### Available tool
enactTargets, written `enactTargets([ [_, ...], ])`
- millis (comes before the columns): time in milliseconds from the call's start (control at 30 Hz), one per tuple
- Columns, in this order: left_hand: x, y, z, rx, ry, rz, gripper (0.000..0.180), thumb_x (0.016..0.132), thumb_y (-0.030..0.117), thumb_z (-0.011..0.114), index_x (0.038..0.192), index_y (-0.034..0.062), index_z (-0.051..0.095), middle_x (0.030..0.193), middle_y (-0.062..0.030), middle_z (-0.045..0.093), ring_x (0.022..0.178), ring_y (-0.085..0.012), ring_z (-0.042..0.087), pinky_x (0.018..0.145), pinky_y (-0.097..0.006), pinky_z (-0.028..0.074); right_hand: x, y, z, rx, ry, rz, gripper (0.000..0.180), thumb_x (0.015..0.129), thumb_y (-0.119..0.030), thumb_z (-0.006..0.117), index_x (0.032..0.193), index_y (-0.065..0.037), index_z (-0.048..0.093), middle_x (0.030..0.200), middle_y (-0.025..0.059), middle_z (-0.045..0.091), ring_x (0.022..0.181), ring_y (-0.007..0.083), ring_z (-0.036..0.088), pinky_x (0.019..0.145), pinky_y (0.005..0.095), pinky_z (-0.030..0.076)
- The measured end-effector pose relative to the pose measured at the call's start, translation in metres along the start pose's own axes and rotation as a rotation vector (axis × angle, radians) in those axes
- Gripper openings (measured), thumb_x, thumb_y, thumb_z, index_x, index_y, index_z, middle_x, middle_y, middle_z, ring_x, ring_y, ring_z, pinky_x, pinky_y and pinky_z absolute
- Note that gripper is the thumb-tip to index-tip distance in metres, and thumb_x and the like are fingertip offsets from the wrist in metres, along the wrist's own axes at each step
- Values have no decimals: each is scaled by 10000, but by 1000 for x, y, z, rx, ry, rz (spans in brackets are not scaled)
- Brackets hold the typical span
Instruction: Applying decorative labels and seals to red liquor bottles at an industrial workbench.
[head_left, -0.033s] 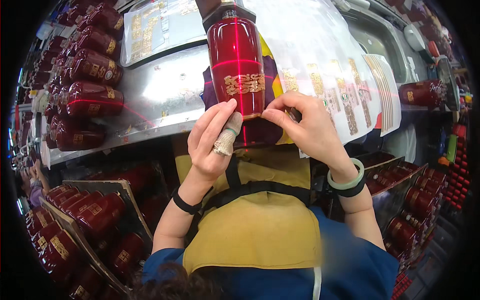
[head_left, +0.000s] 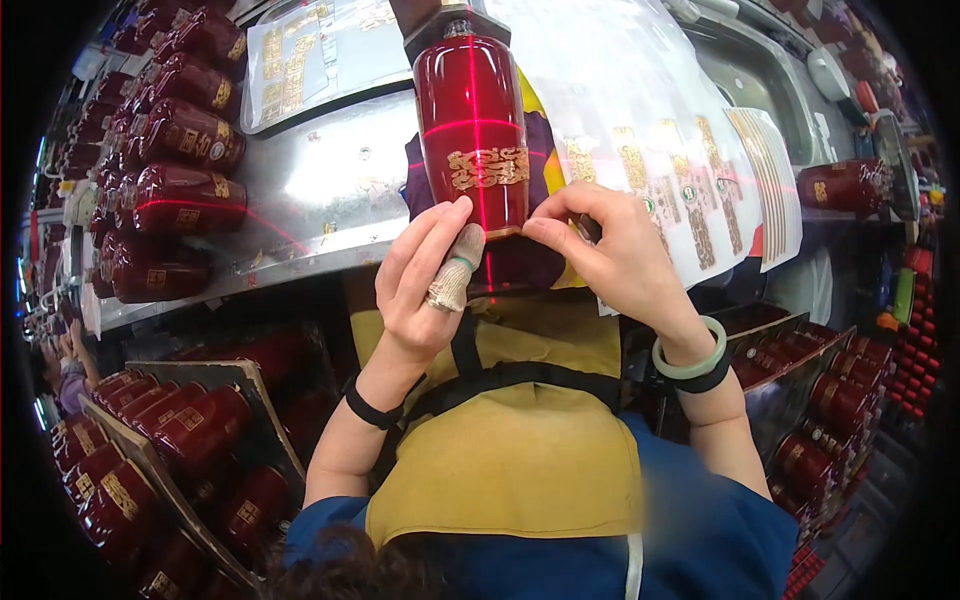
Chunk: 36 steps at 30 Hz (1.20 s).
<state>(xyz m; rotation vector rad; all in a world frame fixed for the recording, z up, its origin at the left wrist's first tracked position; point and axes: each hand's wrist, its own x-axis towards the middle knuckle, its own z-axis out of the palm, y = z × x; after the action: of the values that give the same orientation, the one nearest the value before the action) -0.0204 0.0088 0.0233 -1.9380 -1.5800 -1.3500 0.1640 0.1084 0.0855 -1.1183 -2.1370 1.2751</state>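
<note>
A glossy dark red bottle (head_left: 465,105) lies in front of me, neck away, with a gold ornamental decal (head_left: 488,168) near its base. Red laser lines cross it. My left hand (head_left: 420,265) presses its closed fingers against the near left of the base; a knitted finger cover (head_left: 455,275) sheathes one digit. At the base's right corner, my right hand (head_left: 620,245) pinches thumb and forefinger together. A thin gold line (head_left: 508,231) edges the base beside those fingertips; whatever they pinch is too small to make out. Dark cloth (head_left: 540,150) with yellow lies under the bottle.
A dark holder (head_left: 455,22) meets the bottle's neck. White decal sheets (head_left: 640,130) spread rightward, near a metal sink (head_left: 745,75). Red bottles (head_left: 190,200) crowd the metal table's left side. Bottle crates (head_left: 180,375) flank me below; another person's hand (head_left: 75,345) shows far left.
</note>
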Motion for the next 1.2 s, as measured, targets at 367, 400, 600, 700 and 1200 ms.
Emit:
enactTargets([
  [367,-5,-4,3,-52,51,-84,227,760,-109,828,969,-70,749,1089,-150,761,1003,-325,732,828,-390,618,1,-1,-10,9,-85,40,204,927,-183,744,915,21,748,820,152,714,739,253,676,707,365,515],
  [400,-7,-4,3,-52,50,-84,227,760,-109,828,969,-70,749,1089,-150,761,1003,-325,732,828,-390,618,2,-2,-13,12,-98,15,202,927,-187,743,911,14,754,818,150,713,741,252,672,717,368,513],
  [600,-12,-3,5,-10,74,-69,314,783,-133,800,1084,-103,714,1098,-184,753,1024,-343,732,868,-391,619,0,8,-19,25,-124,11,203,933,-195,735,902,3,768,810,145,708,724,245,653,716,370,501],
  [700,-10,-1,4,-18,65,-68,315,798,-133,791,1101,-114,708,1118,-183,749,1034,-337,727,876,-390,616,0,8,-21,8,-124,68,215,939,-201,729,907,8,769,814,146,711,724,241,653,705,361,499],
  [1200,-6,-3,6,-43,77,-122,298,768,-130,818,1048,-64,740,1122,-173,749,999,-325,738,851,-371,617,-2,2,-14,28,-86,19,192,934,-174,732,892,11,761,804,148,700,732,260,656,702,368,499],
])
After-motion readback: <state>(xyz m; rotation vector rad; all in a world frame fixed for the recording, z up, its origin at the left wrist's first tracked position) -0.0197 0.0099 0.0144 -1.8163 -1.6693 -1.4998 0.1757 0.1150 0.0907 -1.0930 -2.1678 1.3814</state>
